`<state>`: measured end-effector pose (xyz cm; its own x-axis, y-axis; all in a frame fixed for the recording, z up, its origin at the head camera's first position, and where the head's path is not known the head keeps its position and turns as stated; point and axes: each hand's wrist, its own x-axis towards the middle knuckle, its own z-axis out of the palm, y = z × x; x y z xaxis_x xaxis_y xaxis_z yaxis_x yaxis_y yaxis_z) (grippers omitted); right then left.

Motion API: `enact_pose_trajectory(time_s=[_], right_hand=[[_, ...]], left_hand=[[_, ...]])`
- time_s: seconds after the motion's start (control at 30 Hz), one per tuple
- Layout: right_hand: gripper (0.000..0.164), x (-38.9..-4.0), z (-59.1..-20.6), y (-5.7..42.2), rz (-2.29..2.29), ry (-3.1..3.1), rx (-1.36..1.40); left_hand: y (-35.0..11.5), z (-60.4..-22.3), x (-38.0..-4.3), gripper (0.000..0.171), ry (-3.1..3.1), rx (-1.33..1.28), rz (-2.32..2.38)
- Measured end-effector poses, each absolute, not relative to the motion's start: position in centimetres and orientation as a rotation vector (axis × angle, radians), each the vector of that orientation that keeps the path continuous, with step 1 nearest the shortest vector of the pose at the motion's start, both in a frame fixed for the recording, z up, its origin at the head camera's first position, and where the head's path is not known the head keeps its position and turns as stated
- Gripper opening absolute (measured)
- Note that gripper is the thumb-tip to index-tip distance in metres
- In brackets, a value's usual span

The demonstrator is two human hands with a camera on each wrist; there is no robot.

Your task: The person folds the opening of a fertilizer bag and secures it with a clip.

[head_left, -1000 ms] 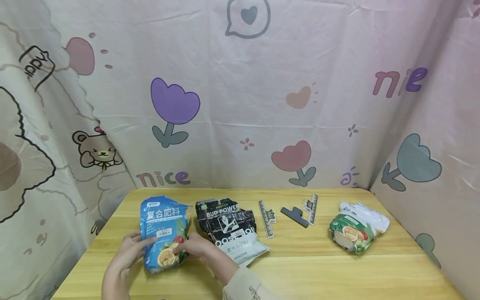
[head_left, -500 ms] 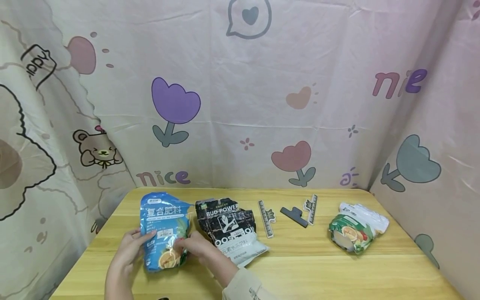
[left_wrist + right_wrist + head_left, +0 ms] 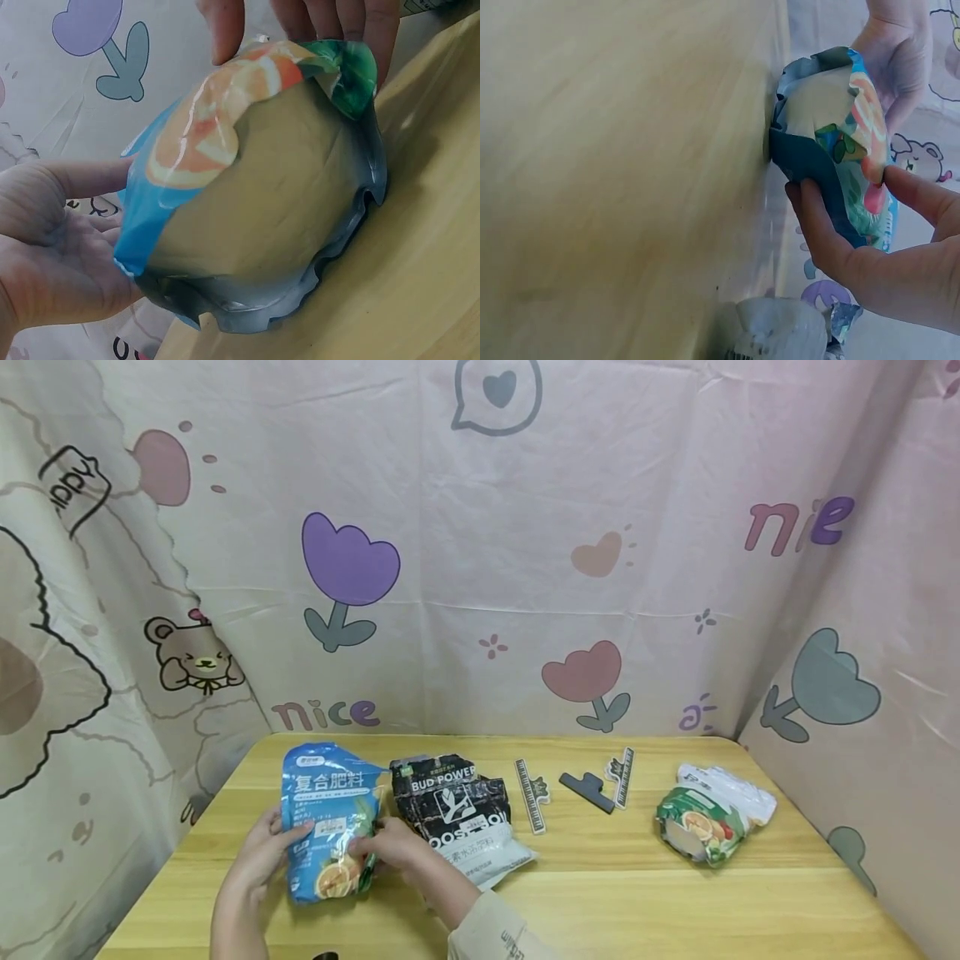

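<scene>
A blue fertilizer bag (image 3: 318, 860) with an orange-fruit print stands at the table's left, its top corner leaning right. On its left side my left hand (image 3: 258, 852) grips it, thumb across the front. From the right my right hand (image 3: 397, 845) pinches the lower part, thumb on the printed front. The left wrist view shows the bag's plain, wrinkled bottom (image 3: 262, 195) facing the camera, with the left palm (image 3: 64, 255) beside it. In the right wrist view, the right hand (image 3: 900, 277) has thumb and fingers on opposite faces of the bag (image 3: 810, 112).
Right beside the bag lies a black and white Bud Power bag (image 3: 457, 810). Further right are a piano-key-patterned clip (image 3: 531, 797), a dark clip (image 3: 588, 792) and another patterned clip (image 3: 622, 777). A green and white bag (image 3: 701, 827) lies at the table's right. Patterned cloth (image 3: 465, 685) hangs behind.
The blue bag's top has risen slightly and its front has turned a little more upright. Both hands keep their hold, with the left shifted slightly right and up. Other things stay put.
</scene>
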<state>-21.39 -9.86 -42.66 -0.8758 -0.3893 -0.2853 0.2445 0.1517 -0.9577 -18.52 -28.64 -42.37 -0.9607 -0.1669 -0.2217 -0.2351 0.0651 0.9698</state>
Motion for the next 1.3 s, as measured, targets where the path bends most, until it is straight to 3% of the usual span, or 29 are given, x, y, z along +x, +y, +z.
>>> enact_pose_trajectory(time_s=[0.2,0.33,0.83,0.93,1.13,1.3], right_hand=[[0.039,-21.4,-42.6,-9.6,-1.787,1.947,-0.164],[0.039,-21.2,-42.4,-9.4,-1.814,1.998,-0.198],[0.092,-21.1,-41.9,-9.1,-1.612,2.374,-0.303],[0.096,-21.0,-41.9,-9.0,-1.572,2.408,-0.316],[0.071,-21.4,-41.8,-8.5,-1.764,2.195,-0.341],[0.056,-21.8,-41.9,-8.3,-1.842,2.063,-0.282]], left_hand=[[-28.4,-42.3,-18.5,0.084,2.322,-0.4,2.036],[-28.9,-43.1,-19.0,0.087,2.312,-0.324,2.086],[-28.3,-42.8,-18.9,0.069,2.423,-0.201,2.125],[-28.2,-42.4,-18.4,0.07,2.44,-0.174,2.121],[-28.5,-42.4,-18.0,0.064,2.459,-0.067,2.133],[-30.8,-45.9,-19.5,0.057,2.41,0.092,2.214]])
